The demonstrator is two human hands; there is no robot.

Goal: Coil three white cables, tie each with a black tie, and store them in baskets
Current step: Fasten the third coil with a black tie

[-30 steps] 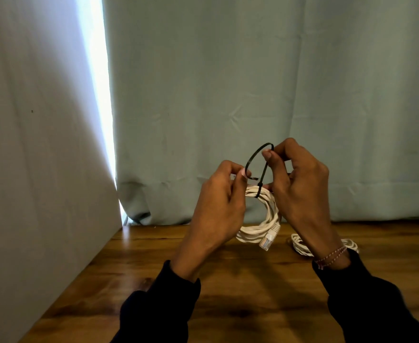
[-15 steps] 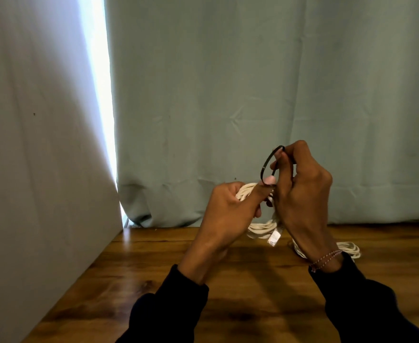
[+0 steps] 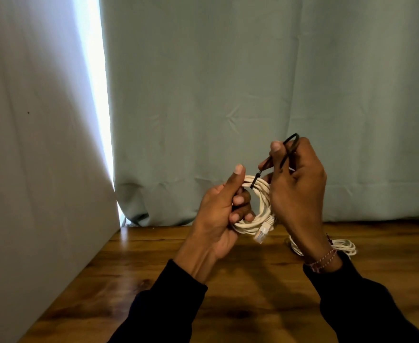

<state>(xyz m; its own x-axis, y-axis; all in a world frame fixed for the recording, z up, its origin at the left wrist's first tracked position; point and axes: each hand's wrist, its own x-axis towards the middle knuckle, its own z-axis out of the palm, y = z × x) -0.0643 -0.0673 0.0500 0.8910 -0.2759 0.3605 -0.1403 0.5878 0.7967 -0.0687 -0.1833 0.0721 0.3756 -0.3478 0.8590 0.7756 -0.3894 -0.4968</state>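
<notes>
Hands are working together above the wooden tabletop (image 3: 154,280), and we are holding a coiled white cable (image 3: 261,206) up in the air between them, in front of the pale green curtain (image 3: 253,82). Our left hand (image 3: 219,214) is gripping the left side of the coil, with the fingers curling through its middle and the thumb standing up along the upper strands. A black tie (image 3: 256,180) is wrapping the top of the coil, cinched close around the strands. Our right hand (image 3: 297,189) is pinching the free tail of that tie between thumb and fingers, and the tail is running up from the coil and looping over the top of the hand. One clear plug (image 3: 261,235) of the cable is hanging from the bottom of the coil, pointing down toward the tabletop without touching it. A second white cable (image 3: 344,246) is lying on the tabletop behind our right wrist, partly hidden by it, so we cannot tell how neatly it is coiled. We are wearing dark sleeves (image 3: 169,300) on both arms, and a beaded bracelet (image 3: 322,258) is sitting on the right wrist. To the left a pale panel (image 3: 35,169) is standing along the tabletop's edge, and bright light is showing in the gap between it and the curtain.
</notes>
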